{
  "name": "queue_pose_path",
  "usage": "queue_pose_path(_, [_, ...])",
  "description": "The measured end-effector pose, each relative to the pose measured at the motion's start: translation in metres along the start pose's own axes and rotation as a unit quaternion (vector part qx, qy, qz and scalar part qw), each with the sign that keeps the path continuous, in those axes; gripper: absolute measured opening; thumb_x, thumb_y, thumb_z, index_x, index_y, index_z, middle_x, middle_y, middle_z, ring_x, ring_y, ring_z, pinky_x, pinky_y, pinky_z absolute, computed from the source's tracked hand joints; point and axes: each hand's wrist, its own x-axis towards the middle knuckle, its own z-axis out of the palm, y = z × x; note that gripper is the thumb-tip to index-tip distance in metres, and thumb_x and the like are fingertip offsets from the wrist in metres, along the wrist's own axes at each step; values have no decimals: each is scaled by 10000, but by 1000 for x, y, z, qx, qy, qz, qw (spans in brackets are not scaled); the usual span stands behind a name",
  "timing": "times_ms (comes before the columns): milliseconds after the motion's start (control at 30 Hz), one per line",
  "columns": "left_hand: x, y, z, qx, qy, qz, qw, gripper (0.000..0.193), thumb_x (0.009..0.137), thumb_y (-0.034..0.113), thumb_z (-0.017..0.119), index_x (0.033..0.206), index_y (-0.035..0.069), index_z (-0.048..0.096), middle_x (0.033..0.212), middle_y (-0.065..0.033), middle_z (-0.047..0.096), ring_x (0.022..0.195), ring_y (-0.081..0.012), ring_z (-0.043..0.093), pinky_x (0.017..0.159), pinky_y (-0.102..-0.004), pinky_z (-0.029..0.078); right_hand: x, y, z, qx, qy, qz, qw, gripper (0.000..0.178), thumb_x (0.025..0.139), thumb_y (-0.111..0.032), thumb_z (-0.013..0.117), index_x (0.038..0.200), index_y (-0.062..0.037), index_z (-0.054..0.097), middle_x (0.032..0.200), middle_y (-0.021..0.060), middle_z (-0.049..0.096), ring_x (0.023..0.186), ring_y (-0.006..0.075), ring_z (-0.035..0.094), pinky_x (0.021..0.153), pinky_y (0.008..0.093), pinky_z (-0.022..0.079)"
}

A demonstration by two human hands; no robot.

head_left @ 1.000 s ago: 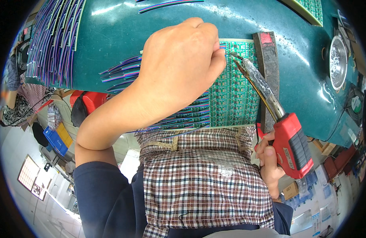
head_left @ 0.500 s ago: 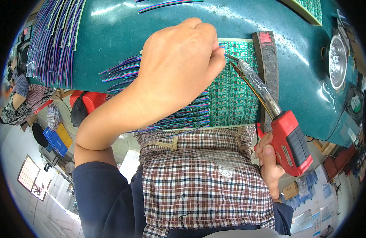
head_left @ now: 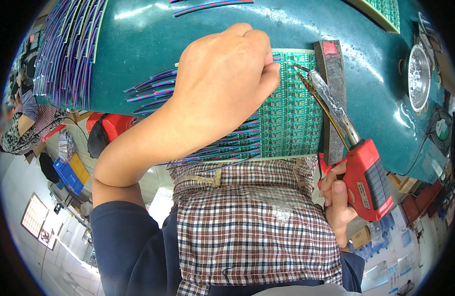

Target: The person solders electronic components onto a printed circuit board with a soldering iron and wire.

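Observation:
My left hand (head_left: pixel 227 74) is closed in a pinch over the green circuit board panel (head_left: pixel 292 116), its fingertips on a thin multicoloured wire (head_left: pixel 276 57) at the panel's upper part. Rows of similar wires (head_left: pixel 151 91) stick out to the left of the panel, partly covered by my left arm. In my right hand (head_left: pixel 339 204) is a red and black soldering gun (head_left: pixel 369 180), gripped by its handle. Its slim tip hangs over the panel's right part, a short way from my left fingertips. A thin solder feed tube runs alongside its metal barrel.
A dark bar with a red patch (head_left: pixel 332 98) lies along the panel's right edge. Far left on the green table (head_left: pixel 138 44) rest boards with many wires (head_left: pixel 69 54). A metal bowl (head_left: pixel 418 78) stands at right, another panel (head_left: pixel 385 12) at top right. Another person (head_left: pixel 25 118) sits at left.
The soldering gun in my right hand has shifted right, its tip moving away from my left fingertips. My left hand has stayed nearly still, pinching at the same spot.

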Motion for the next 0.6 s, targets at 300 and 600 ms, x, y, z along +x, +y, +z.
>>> queue_pose_path(300, [6, -4, -11, 5, -34, -2, 999, 159, 856, 159, 766, 858, 37, 665, 809, -82, 656, 658, -224, 666, 607, -338, 529, 3, 2, -1, 20, -19, -14, 1000, 284, 968, -190, 622, 1124, 36, 546, 670, 47, 516, 482, 69, 381, 487, 259, 384])
queue_pose_path(600, [47, -21, -39, 58, -15, -116, 991, 131, 869, 87, 705, 932, 17, 614, 920, -154, 589, 900, -353, 585, 795, -412, 484, 4, 4, -1, 27, -13, -21, 999, 297, 967, -206, 629, 1110, 41, 546, 650, 40, 499, 481, 72, 382, 486, 262, 382])
